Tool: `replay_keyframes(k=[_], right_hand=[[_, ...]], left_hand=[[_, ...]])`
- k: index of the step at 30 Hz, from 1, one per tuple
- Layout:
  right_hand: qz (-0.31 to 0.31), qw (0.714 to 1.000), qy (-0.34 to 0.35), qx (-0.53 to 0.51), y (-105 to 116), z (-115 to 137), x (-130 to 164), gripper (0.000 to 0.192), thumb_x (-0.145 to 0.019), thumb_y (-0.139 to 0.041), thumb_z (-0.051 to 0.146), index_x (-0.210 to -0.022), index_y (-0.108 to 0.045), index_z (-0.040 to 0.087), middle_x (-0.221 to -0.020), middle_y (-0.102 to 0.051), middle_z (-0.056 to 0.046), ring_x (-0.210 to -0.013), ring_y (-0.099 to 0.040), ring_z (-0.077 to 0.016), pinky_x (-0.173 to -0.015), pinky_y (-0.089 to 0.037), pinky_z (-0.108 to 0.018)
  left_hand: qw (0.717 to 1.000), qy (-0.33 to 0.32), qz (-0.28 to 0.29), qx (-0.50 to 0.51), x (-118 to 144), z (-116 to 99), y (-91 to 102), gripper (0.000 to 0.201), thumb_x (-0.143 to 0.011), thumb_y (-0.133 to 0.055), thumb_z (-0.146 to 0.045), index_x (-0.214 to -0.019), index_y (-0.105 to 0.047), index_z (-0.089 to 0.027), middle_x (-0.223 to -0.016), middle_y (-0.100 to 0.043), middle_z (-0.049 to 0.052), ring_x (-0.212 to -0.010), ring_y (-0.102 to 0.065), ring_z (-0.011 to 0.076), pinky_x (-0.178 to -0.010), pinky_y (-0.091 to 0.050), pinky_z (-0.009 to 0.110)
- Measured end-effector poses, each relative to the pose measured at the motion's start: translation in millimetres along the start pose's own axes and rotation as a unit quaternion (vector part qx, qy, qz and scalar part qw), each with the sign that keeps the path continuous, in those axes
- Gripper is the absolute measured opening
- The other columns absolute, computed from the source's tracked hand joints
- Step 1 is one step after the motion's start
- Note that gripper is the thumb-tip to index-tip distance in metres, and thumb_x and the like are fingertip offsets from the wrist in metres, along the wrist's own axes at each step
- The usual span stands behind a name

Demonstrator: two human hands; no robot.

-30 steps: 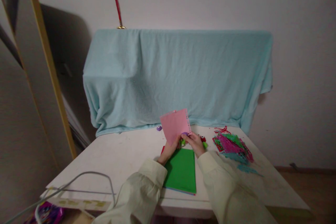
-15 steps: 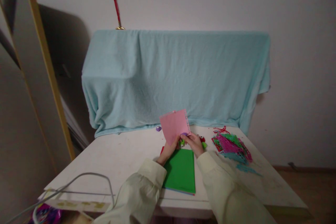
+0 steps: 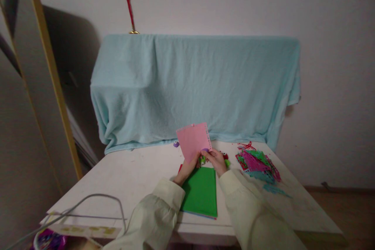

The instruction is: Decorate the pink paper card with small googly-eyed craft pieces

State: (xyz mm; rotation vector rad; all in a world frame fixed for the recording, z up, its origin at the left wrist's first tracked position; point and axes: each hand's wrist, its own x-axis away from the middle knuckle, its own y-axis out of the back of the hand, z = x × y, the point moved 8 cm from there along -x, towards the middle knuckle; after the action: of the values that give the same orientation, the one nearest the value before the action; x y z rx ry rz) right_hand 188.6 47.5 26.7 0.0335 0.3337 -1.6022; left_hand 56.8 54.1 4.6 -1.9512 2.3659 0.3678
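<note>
A grey cable [image 3: 88, 203] loops over the near left edge of the white table [image 3: 131, 175], and both cream sleeves reach forward from the bottom of the view. Beyond them a flat green sheet stack [image 3: 200, 193] lies on the table just under the hands. The left hand [image 3: 187, 168] pinches the lower edge of an upright pink paper sheet [image 3: 193, 140], fingers closed on it. The right hand [image 3: 217, 160] is closed on a small purple punch [image 3: 205, 150] that sits against the sheet's lower right corner. To the right lies a pile of punched pink, green and teal paper scraps [image 3: 258, 162]. A pale blue blanket [image 3: 193, 86] drapes something against the wall behind, with a red-tipped stick [image 3: 130, 9] standing above it
</note>
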Motion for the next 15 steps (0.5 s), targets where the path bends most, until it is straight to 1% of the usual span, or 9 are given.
replay_keyframes(k=[3,9,12,15], right_hand=[[0.008,1.0,-0.004,0.0,-1.8,-1.6,-1.0,0.033,-0.065,-0.075,0.041,-0.084,-0.067,0.015,-0.075,-0.066,-0.004,-0.061,-0.054,-0.0132,-0.052,-0.039,-0.024],[0.022,1.0,-0.008,0.009,-5.6,-1.7,1.1,0.035,-0.065,-0.074,0.041,-0.087,-0.068,0.015,-0.076,-0.067,-0.004,-0.061,-0.056,-0.0137,-0.053,-0.041,-0.025],[0.02,1.0,-0.002,0.002,-6.4,1.9,2.7,0.034,-0.065,-0.074,0.041,-0.086,-0.067,0.016,-0.075,-0.067,-0.003,-0.061,-0.056,-0.0137,-0.053,-0.04,-0.025],[0.008,1.0,0.003,0.001,-5.1,4.6,3.5,0.033,-0.064,-0.074,0.043,-0.084,-0.067,0.017,-0.075,-0.066,-0.002,-0.062,-0.056,-0.0137,-0.054,-0.04,-0.024]], left_hand=[[1.0,0.003,-0.016,0.002,1.4,-4.6,2.9,0.053,-0.085,-0.037,-0.06,-0.059,-0.051,-0.016,-0.046,-0.048,-0.002,-0.047,-0.045,0.0105,-0.056,-0.038,0.025],[0.999,0.002,-0.041,0.034,5.7,-13.0,5.4,0.053,-0.082,-0.042,-0.062,-0.056,-0.049,-0.017,-0.046,-0.048,-0.001,-0.047,-0.045,0.0115,-0.052,-0.036,0.025],[0.998,0.01,-0.041,0.04,7.0,-13.9,5.2,0.052,-0.081,-0.044,-0.063,-0.057,-0.049,-0.017,-0.046,-0.048,-0.001,-0.047,-0.045,0.0117,-0.052,-0.036,0.026],[0.999,0.002,-0.036,0.035,8.3,-16.8,4.8,0.052,-0.081,-0.043,-0.063,-0.058,-0.05,-0.017,-0.047,-0.048,-0.001,-0.049,-0.045,0.0119,-0.053,-0.036,0.026]])
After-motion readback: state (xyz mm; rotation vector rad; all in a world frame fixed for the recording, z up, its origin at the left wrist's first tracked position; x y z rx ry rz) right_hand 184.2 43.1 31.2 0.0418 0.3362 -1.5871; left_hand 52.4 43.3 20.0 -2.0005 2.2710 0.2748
